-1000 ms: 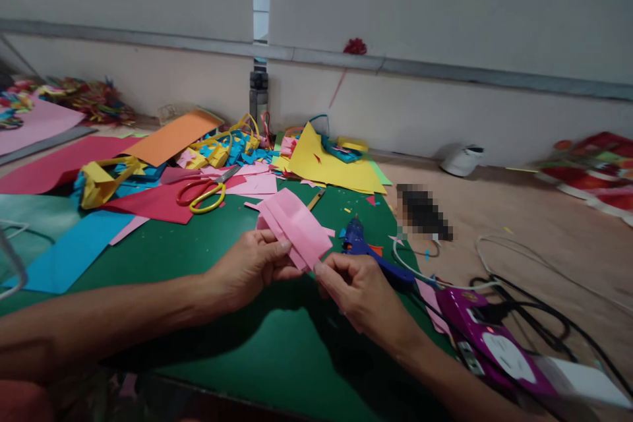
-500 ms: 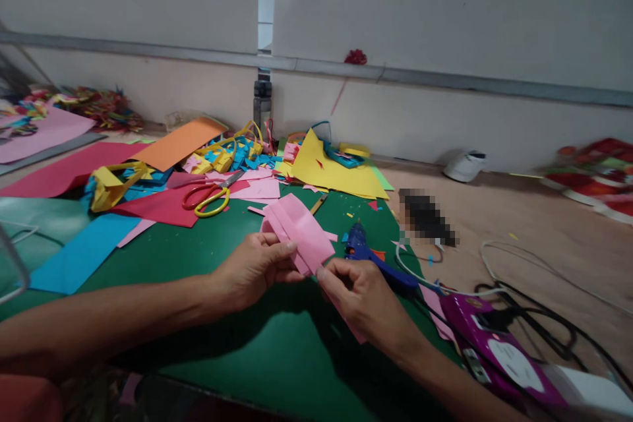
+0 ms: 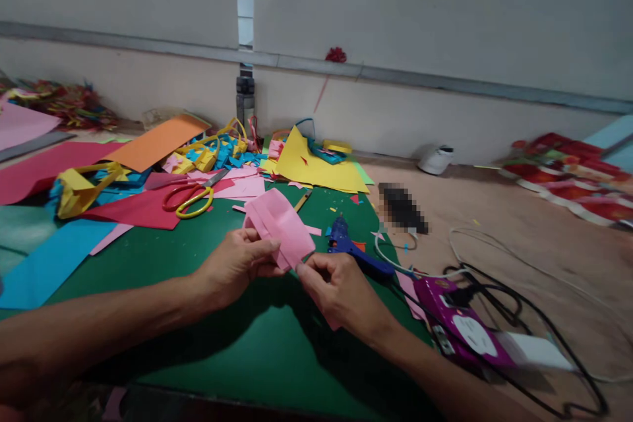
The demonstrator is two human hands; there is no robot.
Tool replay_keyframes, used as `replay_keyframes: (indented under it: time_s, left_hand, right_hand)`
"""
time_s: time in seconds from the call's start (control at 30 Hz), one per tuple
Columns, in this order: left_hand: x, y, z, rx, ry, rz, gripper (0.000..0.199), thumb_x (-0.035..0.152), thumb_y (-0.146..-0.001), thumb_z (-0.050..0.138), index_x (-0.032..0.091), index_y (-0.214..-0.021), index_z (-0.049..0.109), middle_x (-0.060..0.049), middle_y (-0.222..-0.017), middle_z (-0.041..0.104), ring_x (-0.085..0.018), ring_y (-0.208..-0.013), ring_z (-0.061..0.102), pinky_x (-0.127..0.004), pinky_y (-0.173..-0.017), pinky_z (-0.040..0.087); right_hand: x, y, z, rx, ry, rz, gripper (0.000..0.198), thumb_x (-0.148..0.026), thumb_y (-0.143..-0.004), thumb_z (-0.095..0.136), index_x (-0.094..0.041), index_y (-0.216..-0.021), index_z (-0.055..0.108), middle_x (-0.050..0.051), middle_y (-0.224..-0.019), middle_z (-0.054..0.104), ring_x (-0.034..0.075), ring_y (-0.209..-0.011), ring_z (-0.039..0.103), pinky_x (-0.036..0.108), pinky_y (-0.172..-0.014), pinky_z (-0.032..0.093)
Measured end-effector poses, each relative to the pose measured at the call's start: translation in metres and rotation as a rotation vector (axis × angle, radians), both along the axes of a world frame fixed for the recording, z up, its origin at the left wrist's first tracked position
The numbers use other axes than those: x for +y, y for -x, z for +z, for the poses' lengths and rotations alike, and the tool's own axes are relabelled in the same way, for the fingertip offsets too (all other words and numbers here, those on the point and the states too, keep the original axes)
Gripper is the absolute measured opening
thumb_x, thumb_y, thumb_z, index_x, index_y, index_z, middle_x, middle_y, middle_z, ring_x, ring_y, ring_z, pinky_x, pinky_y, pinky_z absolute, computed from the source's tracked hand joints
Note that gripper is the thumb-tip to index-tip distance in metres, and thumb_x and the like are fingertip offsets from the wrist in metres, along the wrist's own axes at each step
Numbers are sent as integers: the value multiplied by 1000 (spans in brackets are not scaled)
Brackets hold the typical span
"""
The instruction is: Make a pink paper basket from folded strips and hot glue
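Observation:
A folded pink paper piece (image 3: 285, 224), bent into a band or box-like form, is held above the green table (image 3: 237, 336). My left hand (image 3: 242, 256) is closed on its left and lower side, thumb on top and fingers underneath. With thumb and forefinger my right hand (image 3: 341, 283) pinches its near right corner. A bit of pink shows below the right hand; whether it joins the held piece I cannot tell. Just beyond the right hand lies a blue glue gun (image 3: 353, 247). Red-and-yellow scissors (image 3: 192, 198) rest to the left, on coloured sheets.
A purple power strip (image 3: 459, 323) with black and white cords lies at right. Yellow sheet (image 3: 321, 161), orange sheet (image 3: 158, 142) and blue sheet (image 3: 54, 264) surround the hands, with yellow-and-blue paper baskets (image 3: 89, 191). A bottle (image 3: 245, 102) and white shoe (image 3: 436, 160) stand by the wall.
The view has turned slightly right, so the scene sits further left. Both hands keep hold of the pink paper piece, with little change in grip.

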State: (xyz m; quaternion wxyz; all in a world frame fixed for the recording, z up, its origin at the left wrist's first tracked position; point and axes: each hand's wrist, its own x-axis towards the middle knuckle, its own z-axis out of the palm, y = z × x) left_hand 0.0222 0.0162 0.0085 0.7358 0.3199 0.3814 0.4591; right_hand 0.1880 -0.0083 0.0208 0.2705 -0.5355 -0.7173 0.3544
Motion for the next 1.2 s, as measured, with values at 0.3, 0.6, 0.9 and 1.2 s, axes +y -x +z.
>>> replay_keyframes:
  time_s: [0.3, 0.6, 0.9, 1.2]
  left_hand:
    - [27, 35, 17, 103, -143, 214, 12, 10, -65, 70, 10, -73, 61, -4, -67, 67, -15, -57, 64, -25, -56, 57]
    - [75, 84, 64, 30, -344, 521, 16, 2, -85, 47, 9, -73, 55, 1, -66, 66, -10, -71, 64, -27, -77, 54]
    - [121, 78, 65, -100, -412, 584, 12, 1, -76, 52, 9, -69, 56, -3, -65, 67, -12, -65, 67, -27, -72, 56]
    - [139, 91, 55, -106, -402, 593, 6, 6, -70, 59, 10, -68, 57, 0, -57, 65, -13, -56, 65, -30, -70, 57]
  right_hand:
    - [0, 0, 0, -151, -62, 77, 31, -24, -81, 44, -19, -51, 36, -6, -50, 34, 8, -48, 33, 21, -45, 21]
    - [26, -6, 25, -427, -177, 144, 31, -21, -83, 44, -19, -53, 38, -4, -52, 42, 9, -49, 38, 24, -49, 22]
    - [100, 43, 28, -598, -281, 356, 24, -8, -81, 45, -14, -62, 57, 2, -62, 59, 9, -56, 47, 24, -53, 24]
    - [157, 168, -6, -717, -324, 652, 34, -34, -88, 54, -17, -117, 52, 8, -116, 56, 20, -97, 58, 41, -81, 50]
